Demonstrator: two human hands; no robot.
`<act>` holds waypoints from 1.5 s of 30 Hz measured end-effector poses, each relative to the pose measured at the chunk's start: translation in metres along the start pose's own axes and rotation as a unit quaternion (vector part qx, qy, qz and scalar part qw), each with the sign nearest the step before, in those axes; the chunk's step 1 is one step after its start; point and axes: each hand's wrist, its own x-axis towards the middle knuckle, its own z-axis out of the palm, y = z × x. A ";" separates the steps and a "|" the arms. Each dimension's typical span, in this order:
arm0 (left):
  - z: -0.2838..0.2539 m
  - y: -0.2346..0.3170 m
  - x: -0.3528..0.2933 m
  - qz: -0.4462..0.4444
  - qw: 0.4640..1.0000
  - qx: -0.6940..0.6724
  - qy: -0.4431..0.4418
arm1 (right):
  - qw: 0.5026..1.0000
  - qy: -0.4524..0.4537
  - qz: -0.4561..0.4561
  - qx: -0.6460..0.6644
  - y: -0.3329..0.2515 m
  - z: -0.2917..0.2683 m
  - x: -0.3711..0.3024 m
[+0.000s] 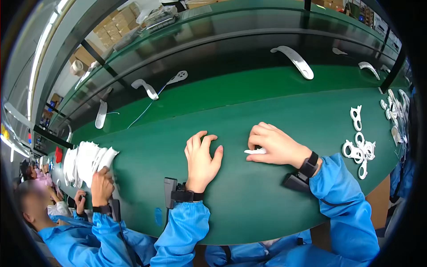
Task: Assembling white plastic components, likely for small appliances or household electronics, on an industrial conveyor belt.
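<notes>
My right hand is closed on a small white plastic part, pinched between thumb and fingers just above the green work surface. Most of that part is covered by my fingers, so its full shape cannot be made out. My left hand hovers over or rests on the surface to the left, fingers spread and holding nothing. To the right of my right hand lies a small cluster of white plastic pieces with round ring openings.
A co-worker's hand touches a stack of white curved parts at the left. Beyond the work surface, a green ledge carries white curved pieces and a thin blue cable. More white parts are heaped at the far right.
</notes>
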 end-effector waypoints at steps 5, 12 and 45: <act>-0.013 -0.008 0.019 0.006 1.000 0.005 0.028 | 0.984 0.170 -0.024 0.049 -0.001 -0.010 -0.011; -0.051 -0.107 0.137 0.000 0.959 0.204 0.195 | 0.942 0.223 -0.010 0.249 0.028 0.007 -0.009; -0.070 -0.038 0.015 -0.128 0.893 -0.430 -0.038 | 0.849 0.309 0.042 0.426 0.035 -0.003 -0.011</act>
